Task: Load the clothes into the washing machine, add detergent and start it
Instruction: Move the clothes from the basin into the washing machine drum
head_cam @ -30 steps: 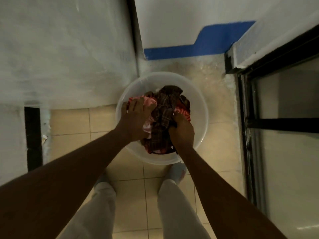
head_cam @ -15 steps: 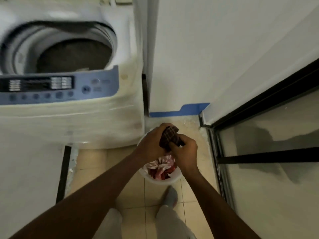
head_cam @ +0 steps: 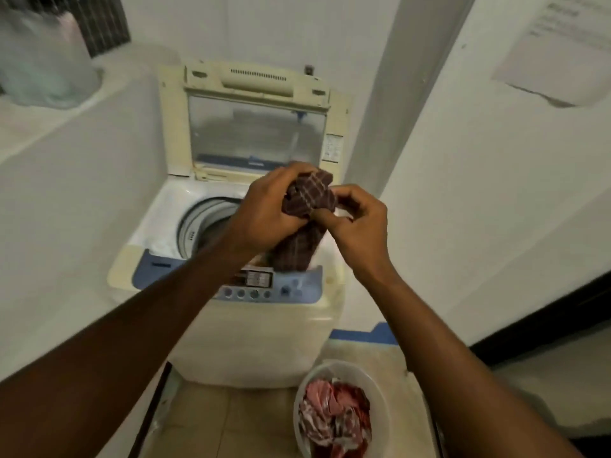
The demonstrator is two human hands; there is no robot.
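Observation:
A top-loading washing machine [head_cam: 261, 338] stands ahead with its lid [head_cam: 254, 130] raised and its drum opening [head_cam: 205, 223] partly visible. My left hand [head_cam: 264, 213] and my right hand [head_cam: 358, 223] both grip a dark brown checked garment [head_cam: 305, 219], bunched above the drum's right side and the blue control panel [head_cam: 261, 285]. The garment's lower end hangs toward the drum. On the floor at the lower right sits a white basin [head_cam: 304, 391] holding pink and red clothes [head_cam: 334, 414].
White walls close in on both sides of the machine. A ledge at the left carries a translucent plastic bag [head_cam: 43, 64]. A paper sheet [head_cam: 562, 54] hangs on the right wall. A dark-framed door [head_cam: 542, 325] is at the lower right. Beige floor tiles [head_cam: 231, 424] lie below.
Both hands lifted the checked garment out of the basin and raised it from floor level to above the machine's drum. The view tilted up from the floor to the machine.

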